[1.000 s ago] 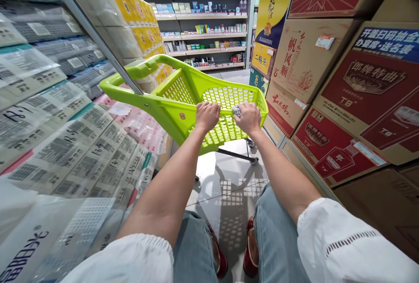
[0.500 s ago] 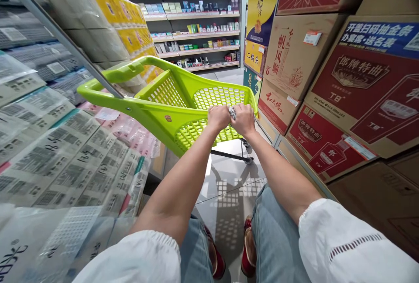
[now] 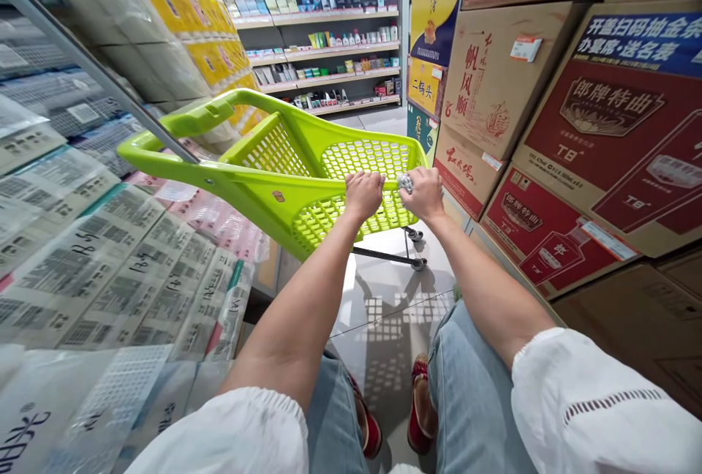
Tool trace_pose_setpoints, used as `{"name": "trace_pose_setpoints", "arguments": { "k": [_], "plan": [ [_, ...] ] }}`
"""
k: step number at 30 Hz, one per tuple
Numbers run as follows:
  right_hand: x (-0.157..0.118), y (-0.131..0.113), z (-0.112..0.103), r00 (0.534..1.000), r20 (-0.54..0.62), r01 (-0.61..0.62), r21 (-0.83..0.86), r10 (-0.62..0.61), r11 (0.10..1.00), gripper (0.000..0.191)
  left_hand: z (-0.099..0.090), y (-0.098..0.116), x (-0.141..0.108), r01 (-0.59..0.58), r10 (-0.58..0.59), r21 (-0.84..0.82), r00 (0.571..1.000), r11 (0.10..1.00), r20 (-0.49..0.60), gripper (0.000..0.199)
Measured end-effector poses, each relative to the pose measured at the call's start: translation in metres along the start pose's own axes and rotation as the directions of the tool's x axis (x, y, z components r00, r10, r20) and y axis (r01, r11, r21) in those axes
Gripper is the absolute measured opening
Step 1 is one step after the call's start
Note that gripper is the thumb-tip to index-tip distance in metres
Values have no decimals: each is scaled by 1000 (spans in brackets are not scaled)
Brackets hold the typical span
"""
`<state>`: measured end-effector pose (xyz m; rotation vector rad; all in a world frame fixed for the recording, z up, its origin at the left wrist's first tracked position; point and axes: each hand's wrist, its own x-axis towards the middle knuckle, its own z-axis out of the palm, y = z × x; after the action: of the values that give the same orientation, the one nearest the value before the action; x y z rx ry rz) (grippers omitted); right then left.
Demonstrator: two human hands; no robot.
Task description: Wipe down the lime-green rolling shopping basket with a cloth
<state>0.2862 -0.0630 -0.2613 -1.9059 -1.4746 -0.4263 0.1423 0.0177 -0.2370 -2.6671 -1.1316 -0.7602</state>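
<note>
Parting from the left hand point(image 3: 364, 196) curled over the near rim of the green shopping cart point(image 3: 296, 194), the right hand point(image 3: 426, 194), clamped on a crumpled grey-white wad point(image 3: 405, 183), has slid frontward, bringing the wad nearer the cart's front corner beside stacked cartons point(image 3: 488, 86).

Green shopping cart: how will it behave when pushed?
The green shopping cart will probably roll, since wheels show under it. It looks like moulded plastic, so likely stiff: the rim shows no sag under the left hand. Its basket wall is pierced by many holes, so it may be light for its size.
</note>
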Motion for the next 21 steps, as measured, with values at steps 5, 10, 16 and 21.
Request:
{"name": "trace_pose_setpoints", "arguments": {
  "k": [5, 10, 16, 21],
  "plan": [
    [-4, -40, 4, 998, 14, 68, -16, -67, 998, 33, 0, -3, -4, -19, 19, -18, 1000, 1000, 14, 33],
    [-6, -4, -2, 996, 24, 90, -9, -90, 996, 36, -6, -8, -6, -16, 17, -51, 1000, 999, 20, 43],
    [-7, 21, -7, 997, 21, -71, -48, 72, 996, 34, -7, -3, -5, 13, -11, -66, 999, 998, 30, 44],
    [-5, -24, -2, 997, 74, 0, -66, 4, 998, 36, -3, 1, -4, 21, -20, -38, 999, 999, 37, 37]
  ]
}}
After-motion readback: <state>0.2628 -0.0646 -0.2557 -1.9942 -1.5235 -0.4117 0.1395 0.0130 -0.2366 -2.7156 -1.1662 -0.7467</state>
